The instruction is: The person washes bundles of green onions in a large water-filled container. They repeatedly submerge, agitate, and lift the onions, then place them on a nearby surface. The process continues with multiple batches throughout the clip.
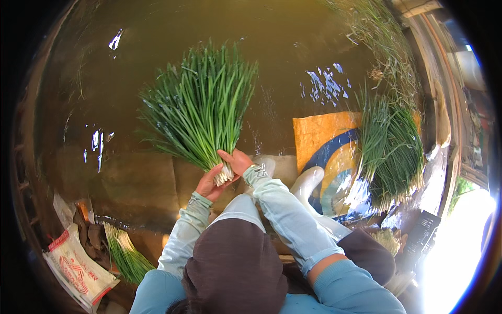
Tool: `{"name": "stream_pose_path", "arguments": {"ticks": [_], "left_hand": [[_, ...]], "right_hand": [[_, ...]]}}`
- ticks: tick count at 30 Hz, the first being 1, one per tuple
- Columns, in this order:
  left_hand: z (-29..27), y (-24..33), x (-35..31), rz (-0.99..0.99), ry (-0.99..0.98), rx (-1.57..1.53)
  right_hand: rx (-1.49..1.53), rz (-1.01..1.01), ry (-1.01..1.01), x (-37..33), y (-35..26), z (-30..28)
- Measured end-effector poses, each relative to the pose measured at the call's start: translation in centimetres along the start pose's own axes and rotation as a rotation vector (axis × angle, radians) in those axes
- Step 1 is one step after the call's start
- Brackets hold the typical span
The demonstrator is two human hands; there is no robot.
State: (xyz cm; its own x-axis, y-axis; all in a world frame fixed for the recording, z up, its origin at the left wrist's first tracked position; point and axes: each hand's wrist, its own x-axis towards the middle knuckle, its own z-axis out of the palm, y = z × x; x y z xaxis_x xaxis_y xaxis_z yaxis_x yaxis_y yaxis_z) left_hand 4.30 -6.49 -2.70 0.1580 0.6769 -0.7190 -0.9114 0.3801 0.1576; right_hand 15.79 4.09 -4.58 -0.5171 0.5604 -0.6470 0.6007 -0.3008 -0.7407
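A thick bunch of spring onions [206, 107] fans out over brown water, its green leaves pointing away from me. The white stem ends [224, 175] are gathered between my two hands. My left hand [209, 184] is closed round their near left side, close to the cut ends. From the right, my right hand [238, 161] grips the stems slightly higher, with its thumb across them. Parts of the fingers are hidden behind the stems.
More spring onions [389, 152] lie in a heap on a yellow and blue sheet [316, 138] at the right. White boots [308, 183] stand near it. At the lower left are a smaller bunch [125, 254] and a printed white sack [78, 269]. Loose grass [389, 49] lines the far right edge.
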Motion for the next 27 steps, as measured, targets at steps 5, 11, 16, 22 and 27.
{"name": "stream_pose_path", "arguments": {"ticks": [5,11,16,22,27], "left_hand": [[1.5,2.0,-0.9,-0.005,-0.026,0.143],[7.4,6.6,-5.1,0.141,-0.127,0.433],[19.1,7.5,-7.0,0.234,-0.318,0.473],[31.5,8.4,-5.3,0.189,-0.542,0.844],[31.7,6.4,-1.5,-0.020,-0.537,0.883]], "right_hand": [[0.227,-0.196,0.003,0.2,-1.7,-0.3],[-0.096,-0.280,-0.017,-2.4,-9.5,-2.5],[0.469,-0.574,0.416,-9.8,-17.5,-8.8],[0.583,-0.786,0.710,-14.9,-19.3,-17.3],[0.797,-0.550,0.850,-13.8,-14.2,-15.8]]}}
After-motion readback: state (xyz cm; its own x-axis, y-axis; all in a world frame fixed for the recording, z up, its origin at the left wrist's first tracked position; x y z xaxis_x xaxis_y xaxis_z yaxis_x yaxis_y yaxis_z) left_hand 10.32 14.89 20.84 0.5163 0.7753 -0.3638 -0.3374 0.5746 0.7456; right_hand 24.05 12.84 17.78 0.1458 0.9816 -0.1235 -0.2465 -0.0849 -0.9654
